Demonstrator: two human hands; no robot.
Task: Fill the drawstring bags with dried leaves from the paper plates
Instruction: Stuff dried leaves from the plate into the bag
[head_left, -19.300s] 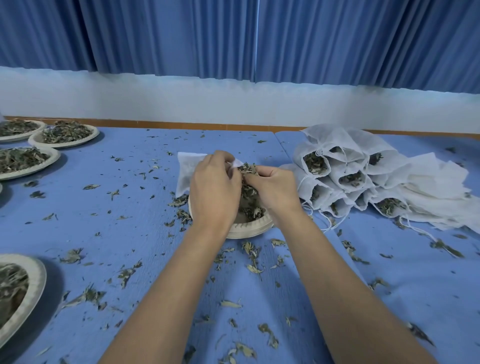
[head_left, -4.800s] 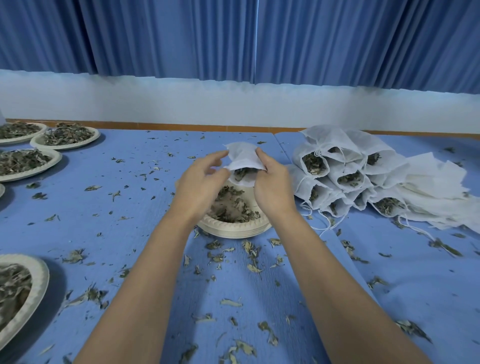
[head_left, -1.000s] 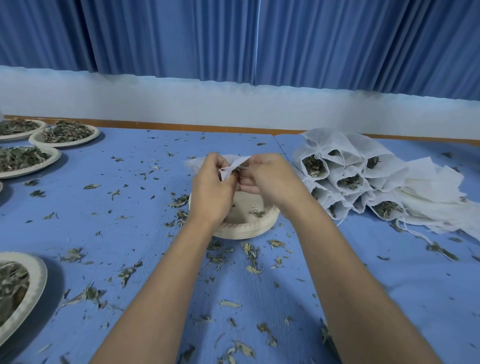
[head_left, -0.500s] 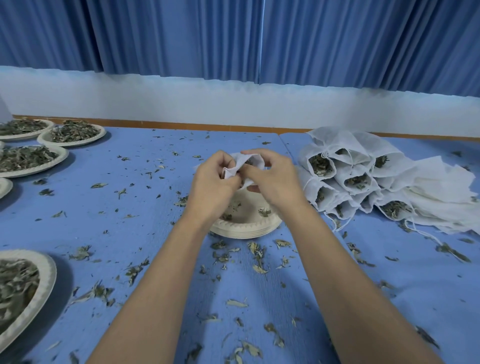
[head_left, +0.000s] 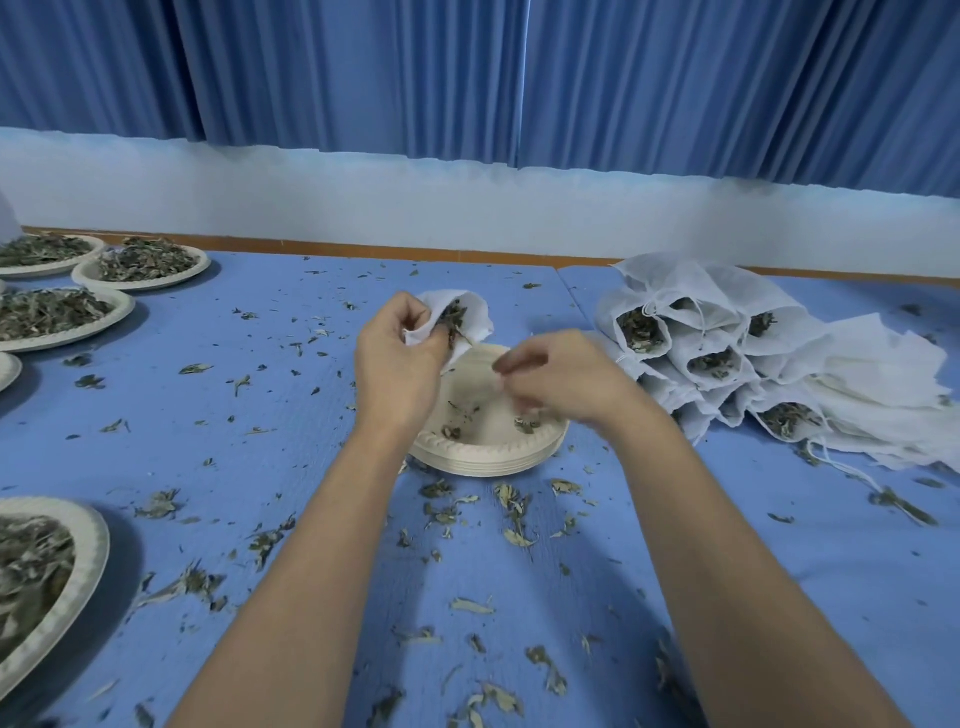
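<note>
My left hand (head_left: 400, 374) grips a white drawstring bag (head_left: 475, 317) by its mouth, with dried leaves showing inside the opening. It holds the bag just above the far left rim of a stack of paper plates (head_left: 483, 460). Only a few leaf scraps (head_left: 524, 426) lie on the top plate. My right hand (head_left: 561, 384) hovers over the plate's right half, apart from the bag, with its fingers curled downward. Motion blur hides whether it holds any leaves.
A pile of filled bags (head_left: 701, 332) lies at the right, on flat white bags (head_left: 872, 374). Plates heaped with leaves stand at the far left (head_left: 140, 265) (head_left: 52, 317) and the near left (head_left: 41, 571). Loose leaves (head_left: 509, 519) litter the blue table.
My right hand has let go of the bag's mouth and dropped right and down over the plate. My left hand alone now holds the bag, shifted slightly left.
</note>
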